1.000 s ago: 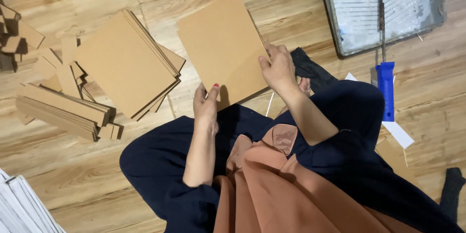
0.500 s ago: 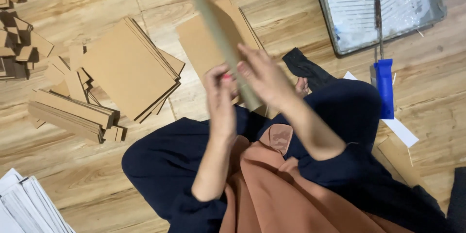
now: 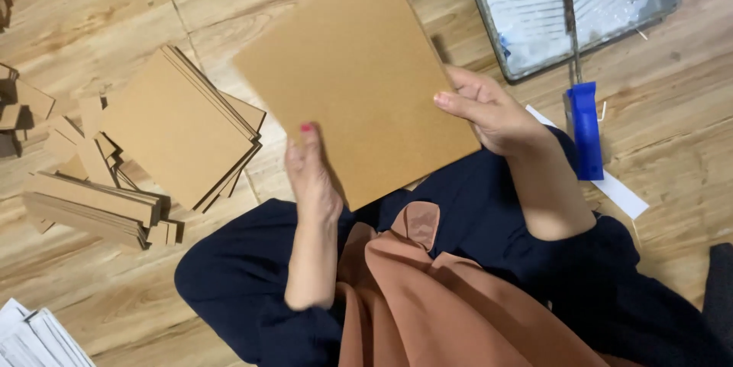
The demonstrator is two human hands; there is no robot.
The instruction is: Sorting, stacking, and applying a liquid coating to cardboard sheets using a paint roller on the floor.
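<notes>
Above the lap, over the wooden floor (image 3: 114, 0), a brown cardboard sheet (image 3: 359, 77) now faces the camera flat; half a second ago it stood edge-on between the hands, and a second ago it lay lower and looked smaller. The left hand (image 3: 311, 172) pinches the sheet's lower left edge, thumb on the front face, the other fingers hidden behind the board. The right hand (image 3: 492, 111) is closed on the right edge, its fingers (image 3: 458, 103) curled over the front and the thumb out of sight behind.

Left of the sheet, a stack of cardboard squares (image 3: 183, 126) lies on the floor, leaning on narrow cardboard strips (image 3: 92, 210) toward the floor's left edge. By the top right corner sits a grey paint tray (image 3: 664, 0), cut off by the frame, with a roller's blue handle (image 3: 584, 130) reaching down from it; the roller head is hard to make out. A white paper strip (image 3: 622, 195) lies under the handle. White sheets (image 3: 38, 336) show partly at the bottom left corner.
</notes>
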